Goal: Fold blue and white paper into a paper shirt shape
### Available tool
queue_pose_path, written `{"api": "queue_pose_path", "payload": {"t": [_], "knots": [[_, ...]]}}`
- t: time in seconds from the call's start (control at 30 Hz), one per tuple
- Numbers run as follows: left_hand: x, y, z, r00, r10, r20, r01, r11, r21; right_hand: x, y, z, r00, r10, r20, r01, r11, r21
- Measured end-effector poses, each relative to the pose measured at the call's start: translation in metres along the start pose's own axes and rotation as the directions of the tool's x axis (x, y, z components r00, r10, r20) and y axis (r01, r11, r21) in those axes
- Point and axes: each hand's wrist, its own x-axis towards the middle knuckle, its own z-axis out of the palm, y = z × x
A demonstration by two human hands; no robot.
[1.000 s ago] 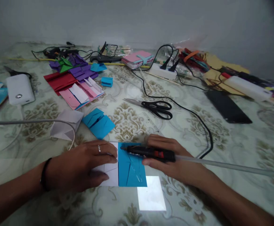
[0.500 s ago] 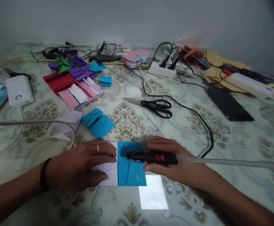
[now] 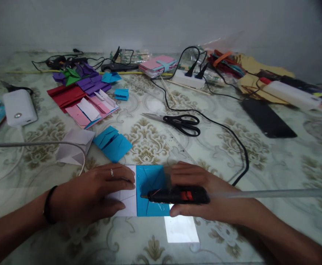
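Our right hand (image 3: pixel 214 209) is closed around the glue gun (image 3: pixel 176 195), while our left hand (image 3: pixel 91 191) lies with fingers loosely spread, pressing the white paper (image 3: pixel 129 204) without pinching it. The blue paper (image 3: pixel 153 176) lies at the near middle of the table (image 3: pixel 116 246), right of the white and edge to edge with it; we cannot tell whether they are joined. The nozzle points left, low over the blue's left side, and clear glue strands (image 3: pixel 162 207) show near the gun. We judge that gluing the blue face is in hand; the next move calls for a steady nozzle, an even line and the white pressed flat.
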Motion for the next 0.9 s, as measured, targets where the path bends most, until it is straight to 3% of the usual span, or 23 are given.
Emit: {"api": "queue_pose_path", "payload": {"t": [0.6, 0.9], "knots": [[0.0004, 0.0018, -0.0014, 1.000, -0.001, -0.003, 0.001, 1.000, 0.008, 0.0019, -0.0049, -0.0023, 0.989, 0.008, 0.148, -0.007, 1.000, -0.007], [0.0014, 0.0013, -0.0015, 1.000, -0.001, 0.001, 0.001, 1.000, 0.013, 0.0020, -0.0030, -0.0004, 0.996, -0.019, 0.086, 0.014, 0.998, 0.057]]}}
